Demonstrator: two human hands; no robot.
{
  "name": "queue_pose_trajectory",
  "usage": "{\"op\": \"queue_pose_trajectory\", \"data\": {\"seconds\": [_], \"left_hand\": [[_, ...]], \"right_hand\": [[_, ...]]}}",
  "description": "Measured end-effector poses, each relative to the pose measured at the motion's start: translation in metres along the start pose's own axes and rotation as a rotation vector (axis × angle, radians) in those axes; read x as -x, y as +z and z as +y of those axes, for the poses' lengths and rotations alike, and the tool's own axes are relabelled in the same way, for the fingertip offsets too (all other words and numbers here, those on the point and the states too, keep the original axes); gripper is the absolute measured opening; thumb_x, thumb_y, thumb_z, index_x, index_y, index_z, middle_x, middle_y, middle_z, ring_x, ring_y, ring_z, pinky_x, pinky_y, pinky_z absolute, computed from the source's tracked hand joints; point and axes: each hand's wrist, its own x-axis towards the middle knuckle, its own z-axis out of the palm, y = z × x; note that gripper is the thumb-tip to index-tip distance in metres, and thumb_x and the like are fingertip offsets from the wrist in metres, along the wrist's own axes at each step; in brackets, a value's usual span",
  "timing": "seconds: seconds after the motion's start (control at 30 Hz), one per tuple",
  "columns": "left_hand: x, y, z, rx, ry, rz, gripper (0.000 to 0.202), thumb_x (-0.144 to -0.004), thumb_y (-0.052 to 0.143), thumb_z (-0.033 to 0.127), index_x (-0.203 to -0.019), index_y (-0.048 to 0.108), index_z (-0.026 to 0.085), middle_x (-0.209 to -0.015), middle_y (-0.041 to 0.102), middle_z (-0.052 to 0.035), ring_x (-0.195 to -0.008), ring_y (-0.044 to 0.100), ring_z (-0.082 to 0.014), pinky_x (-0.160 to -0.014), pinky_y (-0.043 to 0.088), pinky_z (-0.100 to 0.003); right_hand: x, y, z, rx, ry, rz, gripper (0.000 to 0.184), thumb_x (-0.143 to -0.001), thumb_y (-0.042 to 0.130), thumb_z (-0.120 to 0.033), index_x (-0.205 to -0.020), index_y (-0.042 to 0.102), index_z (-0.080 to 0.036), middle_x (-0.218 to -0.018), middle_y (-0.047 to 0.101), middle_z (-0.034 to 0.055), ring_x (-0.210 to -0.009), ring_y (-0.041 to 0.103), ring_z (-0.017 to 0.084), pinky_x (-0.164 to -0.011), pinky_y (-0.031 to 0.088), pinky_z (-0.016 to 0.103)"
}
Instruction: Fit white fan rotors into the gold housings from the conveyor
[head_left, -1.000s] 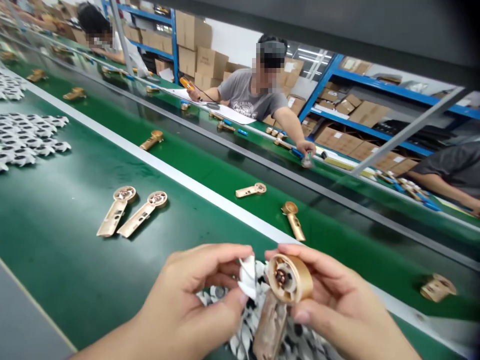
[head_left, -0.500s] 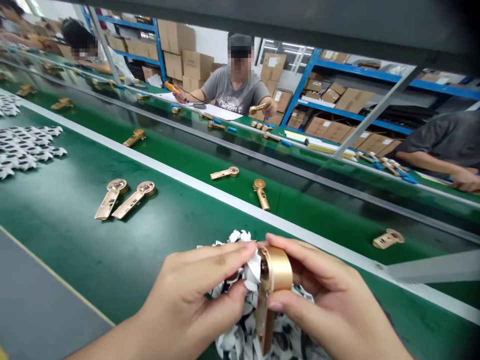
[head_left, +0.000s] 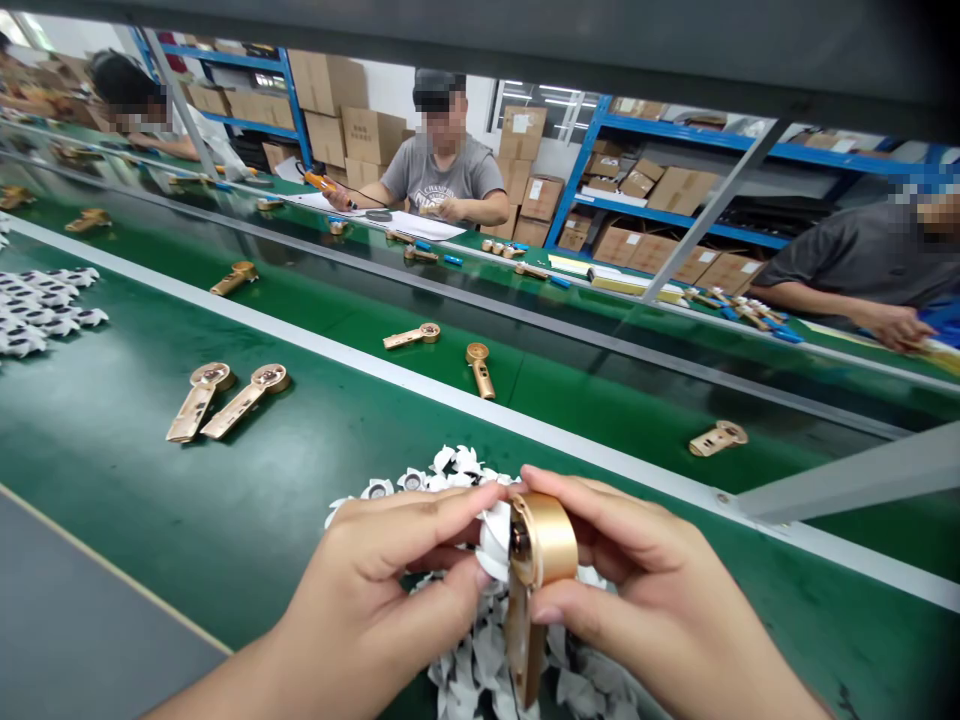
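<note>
My left hand (head_left: 375, 570) pinches a white plastic fan impeller (head_left: 495, 540) between thumb and fingers. My right hand (head_left: 637, 590) grips a gold fan body by its round housing (head_left: 544, 540), with the handle (head_left: 523, 640) pointing down. The housing stands edge-on, and its open side faces the impeller, very close or touching. My fingers hide much of the impeller. Under both hands lies a heap of white-and-black impellers (head_left: 585, 680). Two gold fan bodies (head_left: 225, 400) lie side by side on the belt to the left.
My hands are over a green conveyor belt (head_left: 112, 470) with a white edge strip (head_left: 480, 420). Further gold parts and impellers lie along it. Beyond are a second belt, co-workers, and blue shelving (head_left: 675, 130) stacked with cardboard boxes.
The whole scene has slid left and up as the view turned. The gold housing has swung from facing me to edge-on, next to the impeller. The co-worker opposite has drawn a hand back.
</note>
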Motion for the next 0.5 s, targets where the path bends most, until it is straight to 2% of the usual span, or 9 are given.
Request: {"op": "queue_pose_trajectory", "data": {"seconds": [0.1,0.23,0.33,0.4,0.5], "left_hand": [[0.0,-0.001,0.002,-0.034,0.022,-0.006,0.057,-0.082,0.063,0.004,-0.128,0.069,0.037,-0.097,0.08,0.0045,-0.085,0.076,-0.0117,-0.077,0.058,-0.014],[0.0,-0.004,-0.001,0.043,-0.039,-0.088,0.05,-0.082,0.072,0.01,-0.123,0.071,0.041,-0.095,0.08,0.0033,-0.083,0.075,-0.013,-0.075,0.058,-0.016],[0.004,-0.002,-0.011,0.269,-0.236,-0.159,0.045,-0.071,0.084,0.012,-0.106,0.079,0.039,-0.092,0.079,0.0016,-0.077,0.074,-0.0136,-0.069,0.059,-0.017],[0.009,0.002,-0.019,0.477,-0.409,-0.187,0.047,-0.058,0.091,0.008,-0.096,0.082,0.034,-0.087,0.076,0.0022,-0.07,0.072,-0.0115,-0.064,0.057,-0.016],[0.019,0.011,-0.03,0.726,-0.694,-0.248,0.049,-0.041,0.094,0.003,-0.083,0.08,0.022,-0.072,0.072,0.003,-0.059,0.065,-0.0077,-0.055,0.051,-0.012]], "right_hand": [[0.001,-0.005,-0.003,0.205,-0.134,0.023,0.07,-0.067,0.089,-0.012,-0.124,0.068,-0.049,-0.118,0.075,-0.0083,-0.1,0.075,0.012,-0.086,0.057,0.011],[0.003,-0.011,-0.005,0.435,-0.282,-0.017,0.071,-0.066,0.092,-0.024,-0.13,0.067,-0.042,-0.114,0.078,-0.0053,-0.101,0.074,0.013,-0.091,0.054,0.011],[0.009,-0.014,-0.002,0.428,-0.265,-0.101,0.074,-0.062,0.094,-0.028,-0.13,0.067,-0.041,-0.111,0.079,-0.0035,-0.101,0.075,0.016,-0.089,0.056,0.014],[0.014,-0.015,0.001,0.384,-0.245,-0.148,0.078,-0.062,0.094,-0.026,-0.132,0.064,-0.042,-0.117,0.076,-0.002,-0.106,0.074,0.018,-0.089,0.057,0.016],[0.016,-0.017,0.006,0.276,-0.218,-0.315,0.077,-0.073,0.087,-0.021,-0.141,0.057,-0.043,-0.12,0.074,-0.0003,-0.107,0.073,0.018,-0.091,0.055,0.019]]}}
